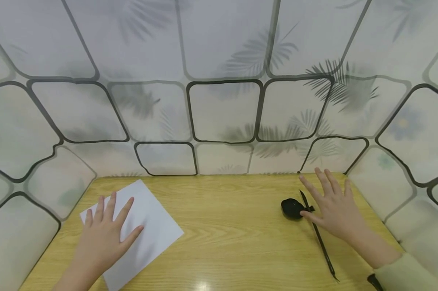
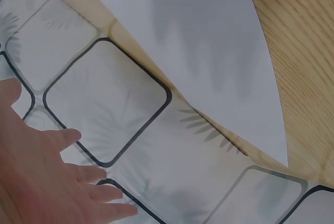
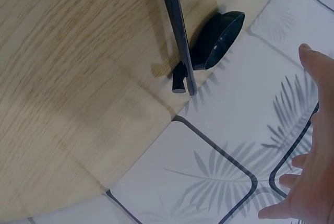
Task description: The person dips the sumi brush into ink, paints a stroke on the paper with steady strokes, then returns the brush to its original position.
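My left hand (image 1: 102, 240) is over a white sheet of paper (image 1: 155, 226), fingers spread and holding nothing. In the left wrist view, the hand (image 2: 49, 182) is apart from the paper (image 2: 209, 51), which bears soft finger shadows. On the table's right side sits a small black dish (image 1: 291, 209) with a short stub. A thin black stick (image 1: 322, 244), pointed at both ends, leans across that stub. Spread fingers of my right hand (image 1: 335, 210) hover near them, gripping nothing. In the right wrist view, a gap separates this hand (image 3: 319, 151) from the dish (image 3: 219, 38) and stick (image 3: 177, 25).
A yellow wood-grain table (image 1: 226, 242) lies below. Pale wall covering (image 1: 222, 111) with dark outlined tiles and leaf prints rises at the back and both sides. A dark object (image 1: 374, 281) shows partly beside the light right sleeve (image 1: 408, 275).
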The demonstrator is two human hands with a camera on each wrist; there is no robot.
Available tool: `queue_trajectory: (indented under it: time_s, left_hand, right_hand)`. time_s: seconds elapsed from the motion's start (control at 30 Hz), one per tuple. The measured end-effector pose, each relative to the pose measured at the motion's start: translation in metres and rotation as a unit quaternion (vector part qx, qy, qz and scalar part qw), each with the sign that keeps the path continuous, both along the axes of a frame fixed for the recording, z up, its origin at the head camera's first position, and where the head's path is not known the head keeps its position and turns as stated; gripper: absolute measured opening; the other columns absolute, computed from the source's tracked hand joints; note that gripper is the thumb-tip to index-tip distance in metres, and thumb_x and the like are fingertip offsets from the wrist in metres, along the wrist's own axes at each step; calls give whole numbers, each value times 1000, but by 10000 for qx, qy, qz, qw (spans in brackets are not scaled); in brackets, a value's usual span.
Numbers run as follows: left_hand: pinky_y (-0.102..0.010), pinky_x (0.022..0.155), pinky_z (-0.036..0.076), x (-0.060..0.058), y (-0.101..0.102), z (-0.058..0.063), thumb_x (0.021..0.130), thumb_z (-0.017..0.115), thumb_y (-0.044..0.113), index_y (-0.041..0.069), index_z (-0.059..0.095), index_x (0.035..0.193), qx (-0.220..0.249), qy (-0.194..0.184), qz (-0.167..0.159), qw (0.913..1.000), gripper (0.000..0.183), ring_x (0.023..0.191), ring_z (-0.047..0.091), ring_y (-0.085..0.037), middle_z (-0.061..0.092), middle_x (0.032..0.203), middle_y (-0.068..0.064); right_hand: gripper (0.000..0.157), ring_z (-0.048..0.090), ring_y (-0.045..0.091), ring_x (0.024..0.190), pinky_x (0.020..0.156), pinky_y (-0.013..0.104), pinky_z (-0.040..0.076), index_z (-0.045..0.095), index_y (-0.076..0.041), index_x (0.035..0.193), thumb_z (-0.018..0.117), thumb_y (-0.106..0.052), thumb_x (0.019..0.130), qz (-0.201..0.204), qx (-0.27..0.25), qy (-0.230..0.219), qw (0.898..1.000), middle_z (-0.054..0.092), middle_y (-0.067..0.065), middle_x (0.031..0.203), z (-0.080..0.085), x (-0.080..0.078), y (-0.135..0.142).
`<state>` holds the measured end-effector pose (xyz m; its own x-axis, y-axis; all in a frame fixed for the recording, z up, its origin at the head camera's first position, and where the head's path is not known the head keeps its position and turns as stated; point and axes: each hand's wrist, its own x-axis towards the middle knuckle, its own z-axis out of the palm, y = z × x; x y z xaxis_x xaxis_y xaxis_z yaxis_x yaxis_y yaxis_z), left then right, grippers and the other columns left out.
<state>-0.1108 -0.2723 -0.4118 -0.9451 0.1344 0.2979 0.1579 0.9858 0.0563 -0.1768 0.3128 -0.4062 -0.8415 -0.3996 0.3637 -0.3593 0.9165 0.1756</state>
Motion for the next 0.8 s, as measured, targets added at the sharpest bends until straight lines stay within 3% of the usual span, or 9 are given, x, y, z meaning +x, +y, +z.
queue_trajectory:
  time_s: [0.07, 0.17, 0.23, 0.3, 0.8]
  left_hand:
    - [-84, 114, 25, 0, -2, 0, 97, 65, 60, 14, 46, 160, 26, 5, 9, 10000, 79, 151, 25, -66, 31, 165, -39]
    - [-85, 113, 24, 1, -3, 1, 97, 65, 59, 13, 46, 159, 38, 22, 36, 10000, 79, 151, 26, -66, 32, 164, -39]
    - [-86, 112, 23, 2, -4, 1, 98, 64, 59, 12, 47, 159, 24, -29, 68, 10000, 79, 151, 26, -66, 32, 163, -41]
    - [-87, 112, 22, 2, -6, 1, 99, 63, 58, 11, 46, 159, 18, -115, 102, 9999, 78, 150, 25, -67, 31, 163, -42]
    - [-84, 112, 24, 13, -15, -11, 98, 66, 55, 8, 53, 154, -111, -186, 59, 9997, 74, 146, 31, -67, 35, 160, -43]
  right_hand:
    - [102, 30, 53, 152, 108, 88, 27, 14, -34, 171, 63, -74, 92, 77, 15, 28, 10000, 24, 27, 171, 1, 0, 2]
    - [92, 33, 53, 150, 109, 86, 30, 19, -32, 170, 37, -84, 97, 247, 61, 135, 9996, 27, 27, 169, 1, 0, 4]
    - [92, 35, 53, 149, 109, 83, 34, 23, -30, 170, 22, -86, 97, 388, 127, 225, 9989, 30, 27, 168, 2, -1, 6]
    - [92, 37, 53, 148, 110, 80, 36, 28, -27, 168, 15, -85, 98, 543, 175, 281, 9980, 32, 28, 167, 2, -2, 7]
    - [86, 50, 49, 138, 106, 68, 48, 47, -16, 156, 6, -71, 105, 1395, 545, 660, 9865, 47, 30, 156, -8, -10, 15]
